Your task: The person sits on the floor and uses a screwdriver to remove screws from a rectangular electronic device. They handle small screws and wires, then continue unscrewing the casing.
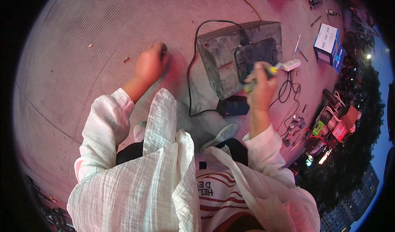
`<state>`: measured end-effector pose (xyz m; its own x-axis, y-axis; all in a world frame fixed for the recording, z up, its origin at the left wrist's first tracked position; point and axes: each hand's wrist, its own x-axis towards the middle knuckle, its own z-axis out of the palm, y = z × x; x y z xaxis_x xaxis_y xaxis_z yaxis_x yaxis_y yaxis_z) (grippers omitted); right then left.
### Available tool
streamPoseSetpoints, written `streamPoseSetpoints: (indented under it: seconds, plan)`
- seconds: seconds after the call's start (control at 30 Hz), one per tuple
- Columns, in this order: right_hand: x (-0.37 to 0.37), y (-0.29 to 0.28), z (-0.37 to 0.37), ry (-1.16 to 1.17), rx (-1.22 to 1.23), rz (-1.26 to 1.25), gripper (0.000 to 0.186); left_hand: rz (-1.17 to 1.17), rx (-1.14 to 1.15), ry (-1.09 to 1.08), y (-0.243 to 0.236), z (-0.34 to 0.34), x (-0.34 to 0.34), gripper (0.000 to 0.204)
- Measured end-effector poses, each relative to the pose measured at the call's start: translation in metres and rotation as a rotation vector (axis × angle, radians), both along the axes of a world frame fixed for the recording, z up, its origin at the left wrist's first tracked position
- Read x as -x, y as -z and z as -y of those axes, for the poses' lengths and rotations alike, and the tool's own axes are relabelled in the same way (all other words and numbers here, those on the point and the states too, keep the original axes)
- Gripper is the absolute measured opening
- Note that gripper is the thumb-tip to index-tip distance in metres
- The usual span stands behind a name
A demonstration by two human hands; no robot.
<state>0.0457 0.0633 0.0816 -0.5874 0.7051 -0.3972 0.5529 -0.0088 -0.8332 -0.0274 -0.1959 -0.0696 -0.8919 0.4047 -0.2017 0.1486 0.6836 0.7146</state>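
Note:
My right hand (pixel 263 86) is closed around a screwdriver (pixel 273 70) with a yellow and dark handle, blurred by motion. It is over the right side of a large dark grey battery case (pixel 214 67), which has a raised black panel (pixel 242 61) on its face. My left hand (pixel 150 65) is above the floor, left of the case. Its fingers are curled and smeared; a dark patch at the fingertips is too blurred to name. A black cable (pixel 190 73) runs from the case to a black charger (pixel 236 107) with a small red light.
A white power strip (pixel 292 65) with looped cords lies right of the case. Beyond it stands a blue and white carton (pixel 328 46). Tools and parts (pixel 295 124) lie on the floor at right, near a parked two-wheeler (pixel 334 121). My shoe (pixel 222 135) is close to the charger.

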Motion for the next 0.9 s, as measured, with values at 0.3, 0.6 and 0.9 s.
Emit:
streamPoseSetpoints:
  seconds: [0.3, 0.6, 0.9]
  plan:
    - [0.002, -0.001, 0.109, -0.488, 0.289, 0.113, 0.019, 1.145, -1.104, -0.437, -0.094, 0.005, -0.031, 0.015]
    - [-0.001, -0.025, 0.128, -0.593, 0.249, 0.084, 0.017, 0.827, -1.157, -0.335, -0.111, 0.03, -0.054, 0.021]
    - [-0.008, -0.027, 0.138, -0.474, 0.382, 0.13, 0.015, 0.659, -1.122, -0.263, -0.116, 0.035, -0.065, 0.016]
